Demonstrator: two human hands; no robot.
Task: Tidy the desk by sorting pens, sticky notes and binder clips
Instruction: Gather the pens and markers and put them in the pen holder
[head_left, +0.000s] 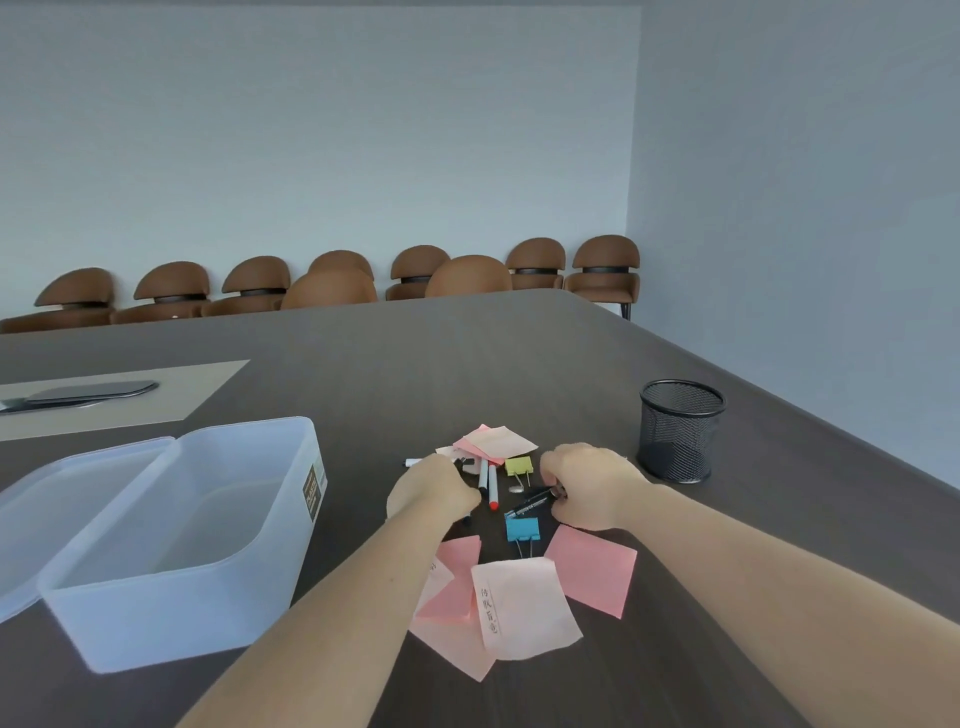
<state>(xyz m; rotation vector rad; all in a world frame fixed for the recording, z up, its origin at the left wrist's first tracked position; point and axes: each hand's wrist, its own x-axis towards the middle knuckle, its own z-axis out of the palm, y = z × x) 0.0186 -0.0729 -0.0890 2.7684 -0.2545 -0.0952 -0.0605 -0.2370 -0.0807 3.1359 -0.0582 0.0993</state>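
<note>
A pile of stationery lies mid-desk. Pink sticky notes (519, 608) spread near me, and more pink notes (493, 441) lie at the far side. Between them are a white pen with a red tip (492, 488), a white pen with a black tip (483, 475), a yellow binder clip (518, 465) and a blue binder clip (522, 530). My right hand (592, 486) is closed on one end of a black pen (530, 505). My left hand (431, 491) rests curled over the pile's left side; what is under it is hidden.
An open translucent plastic box (249, 566) with its lid hinged back stands at the left. A black mesh pen cup (680, 431) stands at the right. A beige desk mat (197, 389) with a dark flat device lies far left. Brown chairs line the far wall.
</note>
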